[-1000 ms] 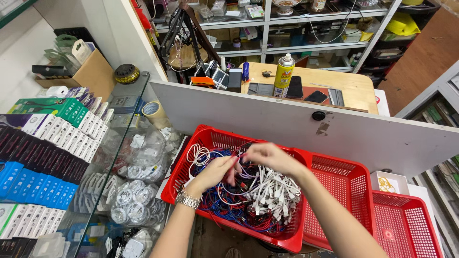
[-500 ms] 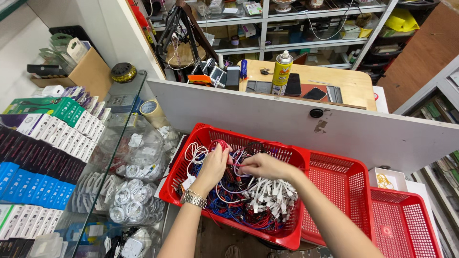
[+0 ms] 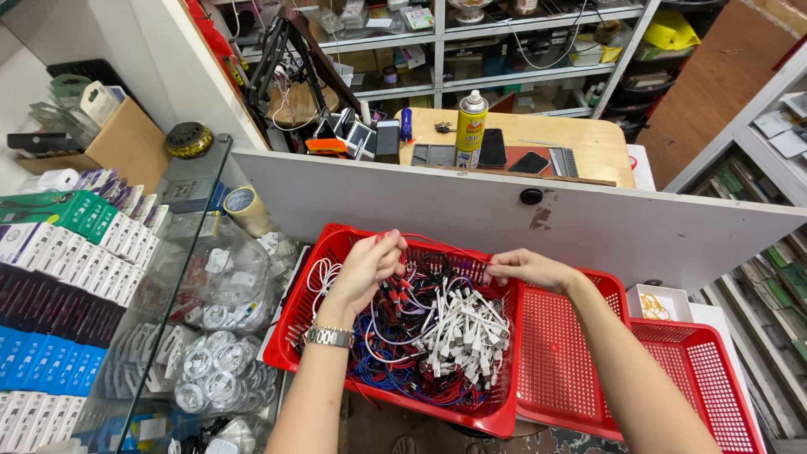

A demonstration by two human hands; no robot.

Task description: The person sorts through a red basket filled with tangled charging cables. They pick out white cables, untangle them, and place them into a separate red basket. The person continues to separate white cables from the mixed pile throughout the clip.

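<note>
behind a white counter board (image 3: 588,223) in a crowded shop sat three red baskets in a row, the first basket (image 3: 313,290) holding the tangle of cables (image 3: 437,336). since a moment before, both hands had risen and spread apart. the left hand (image 3: 366,269) and right hand (image 3: 525,267) were each pinched shut on a red cable (image 3: 437,244) stretched between them above the pile.

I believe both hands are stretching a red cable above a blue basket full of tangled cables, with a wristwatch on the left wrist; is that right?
Not quite: the basket is red, not blue, as the head view shows. The rest holds: the left hand and right hand stretch a red cable between them above the tangled cables, and a wristwatch sits on the left wrist.
</note>
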